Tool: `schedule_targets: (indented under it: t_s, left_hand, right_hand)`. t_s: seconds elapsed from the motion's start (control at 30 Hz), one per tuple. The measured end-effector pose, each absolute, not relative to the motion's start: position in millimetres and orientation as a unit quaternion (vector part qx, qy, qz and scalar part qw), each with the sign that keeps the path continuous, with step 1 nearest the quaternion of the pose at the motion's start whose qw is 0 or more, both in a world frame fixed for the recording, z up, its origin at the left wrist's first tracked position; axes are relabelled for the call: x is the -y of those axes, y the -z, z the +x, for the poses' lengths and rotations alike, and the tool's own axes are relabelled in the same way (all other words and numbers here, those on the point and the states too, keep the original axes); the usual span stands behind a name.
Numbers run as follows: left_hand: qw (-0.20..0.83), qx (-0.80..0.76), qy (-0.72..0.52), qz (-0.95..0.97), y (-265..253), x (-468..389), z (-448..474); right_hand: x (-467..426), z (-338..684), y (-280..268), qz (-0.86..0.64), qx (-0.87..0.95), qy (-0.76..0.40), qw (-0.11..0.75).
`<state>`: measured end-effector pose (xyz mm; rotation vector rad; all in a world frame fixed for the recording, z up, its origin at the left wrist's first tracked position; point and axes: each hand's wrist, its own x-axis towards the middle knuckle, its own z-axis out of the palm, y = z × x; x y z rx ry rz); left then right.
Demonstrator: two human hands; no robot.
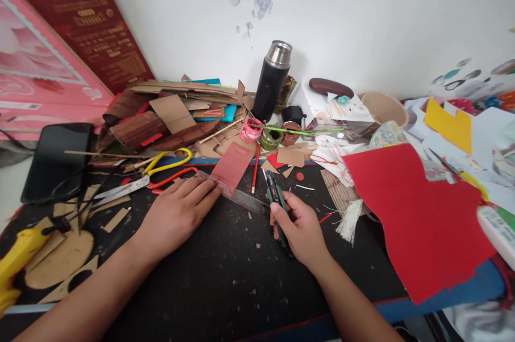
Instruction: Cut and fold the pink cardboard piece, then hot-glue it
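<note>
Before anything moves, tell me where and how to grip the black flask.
Grip the black flask around its upper body, just below the silver cap, probably best from the front and above: that cylinder rises free, while the pink jar and green jar crowd its base.

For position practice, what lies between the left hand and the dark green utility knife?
Head view: a clear plastic ruler and the lower end of a reddish rectangular card.

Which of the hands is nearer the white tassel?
Right: the right hand, holding the cutter, is left of the tassel; the left hand is farther left, on the ruler.
</note>
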<state>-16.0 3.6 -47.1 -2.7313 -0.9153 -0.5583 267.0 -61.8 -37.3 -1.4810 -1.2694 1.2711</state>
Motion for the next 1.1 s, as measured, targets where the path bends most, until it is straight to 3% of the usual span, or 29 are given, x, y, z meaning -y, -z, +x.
schedule_targets:
  t_s: [0.27, 0.5, 1.1]
  left_hand:
    - [0.099, 0.309, 0.188, -0.927, 45.9, -4.0, -15.5]
    - [0.111, 0.297, 0.208, -0.925, 48.3, -5.4, -17.2]
    - [0.096, 0.304, 0.226, -0.921, 52.5, -3.0, -18.2]
  right_hand:
    - [60.6, 268.5, 33.1, -0.584, 0.505, -0.517, 0.369]
    - [48.5, 283.0, 11.8, -0.566, 0.529, -0.563, 0.288]
    - [4.0, 269.3, -15.1, -0.547, 0.626, -0.539, 0.137]
